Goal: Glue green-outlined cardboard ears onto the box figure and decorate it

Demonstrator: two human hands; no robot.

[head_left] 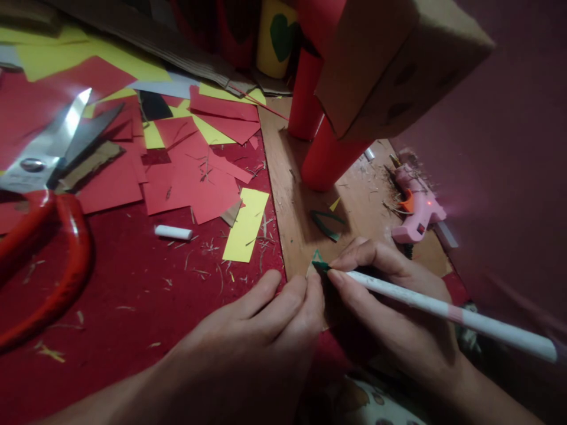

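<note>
The left hand (266, 330) has its fingers pinched on a tiny green-edged piece of paper (316, 257) over the wooden board (283, 203); the right hand (398, 321) has its fingers closed round a white marker (411, 298), dark green end against the paper, a yellow strip (246, 227) lying leftward

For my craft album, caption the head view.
Right hand holds a green-tipped marker to a small green-edged piece in the left hand.
</note>
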